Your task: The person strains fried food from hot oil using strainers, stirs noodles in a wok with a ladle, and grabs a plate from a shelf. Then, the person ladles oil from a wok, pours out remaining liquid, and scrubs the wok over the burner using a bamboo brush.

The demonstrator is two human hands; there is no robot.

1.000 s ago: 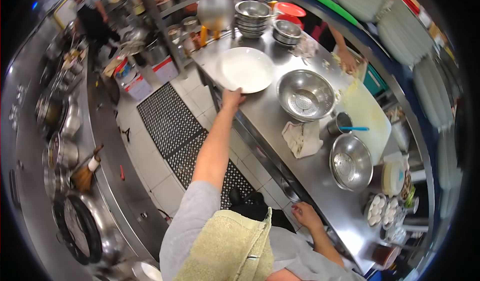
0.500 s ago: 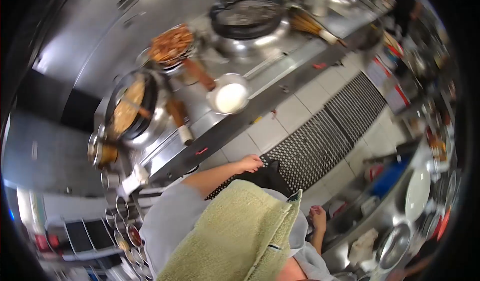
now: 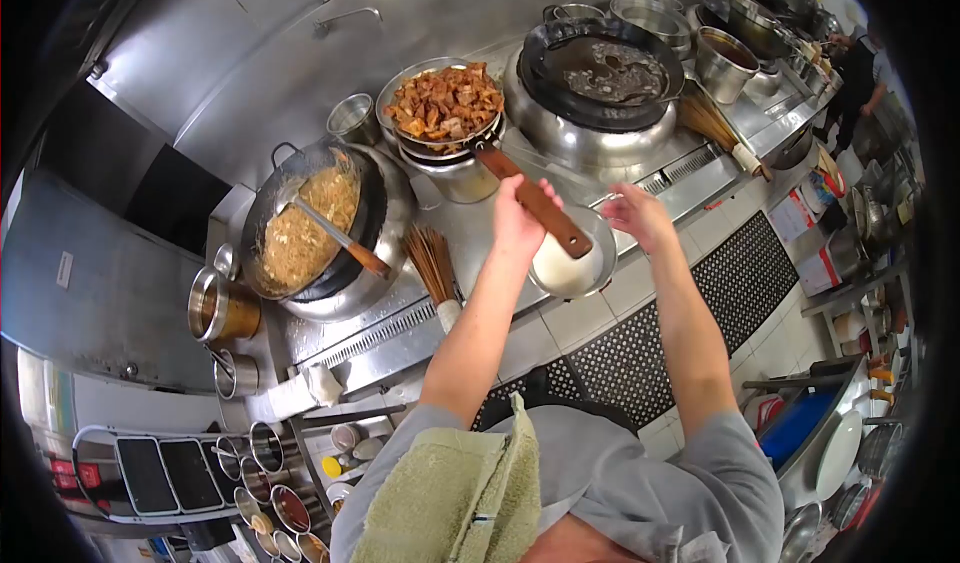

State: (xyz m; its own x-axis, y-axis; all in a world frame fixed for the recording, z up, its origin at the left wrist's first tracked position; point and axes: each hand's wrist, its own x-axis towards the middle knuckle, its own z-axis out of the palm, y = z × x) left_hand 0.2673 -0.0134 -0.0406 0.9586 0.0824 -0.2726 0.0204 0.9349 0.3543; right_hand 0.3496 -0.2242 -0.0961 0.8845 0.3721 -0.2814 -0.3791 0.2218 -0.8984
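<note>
My left hand (image 3: 518, 225) is closed around the brown wooden handle (image 3: 545, 213) of a strainer (image 3: 392, 98). The strainer, heaped with browned fried pieces (image 3: 447, 103), rests over a metal pot (image 3: 465, 181). Beneath the end of the handle sits a metal bowl (image 3: 603, 253) with something white in it. My right hand (image 3: 640, 217) is just above the bowl's far right rim, fingers apart and slightly bent, with nothing visible in it. Whether it touches the rim I cannot tell.
On the left, a wok (image 3: 375, 198) holds noodle-like food with a wooden-handled ladle (image 3: 335, 231) in it. A second wok (image 3: 545, 68) of dark liquid sits behind. Bamboo brushes (image 3: 432, 263) (image 3: 705, 123) lie along the counter. Someone (image 3: 860, 83) stands far right.
Both hands have risen from beside my body to above the counter. My left hand has taken hold of the strainer handle. The view has swung toward the stove.
</note>
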